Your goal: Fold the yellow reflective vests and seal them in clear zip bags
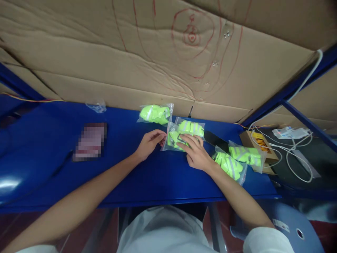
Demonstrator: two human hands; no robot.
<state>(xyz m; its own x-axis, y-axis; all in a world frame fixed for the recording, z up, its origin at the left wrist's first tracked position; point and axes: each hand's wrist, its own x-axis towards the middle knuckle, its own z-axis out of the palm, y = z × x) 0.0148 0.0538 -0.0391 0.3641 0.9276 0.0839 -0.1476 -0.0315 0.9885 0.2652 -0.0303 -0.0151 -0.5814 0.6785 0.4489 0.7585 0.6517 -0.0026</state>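
Note:
In the middle of the blue table lies a clear zip bag (172, 140) with a folded neon-yellow reflective item inside. My left hand (150, 142) pinches the bag's left edge, where a reddish strip shows. My right hand (196, 151) rests on top of the same bag, fingers stretched out over it; a small dark-framed piece shows by the fingertips. Touching it behind is another bagged yellow item (191, 127). A third bag (155, 114) lies farther back to the left. Two more, a near bag (229, 165) and a far bag (247, 156), lie beyond my right wrist.
A phone-like device with a blurred screen (91, 142) and a cable lies at left on the blue table (126, 186). Crumpled clear plastic (97, 106) sits by the cardboard wall (92, 77). At right are a dark strap (216, 140), a small cardboard box (263, 146) and white cables (288, 165).

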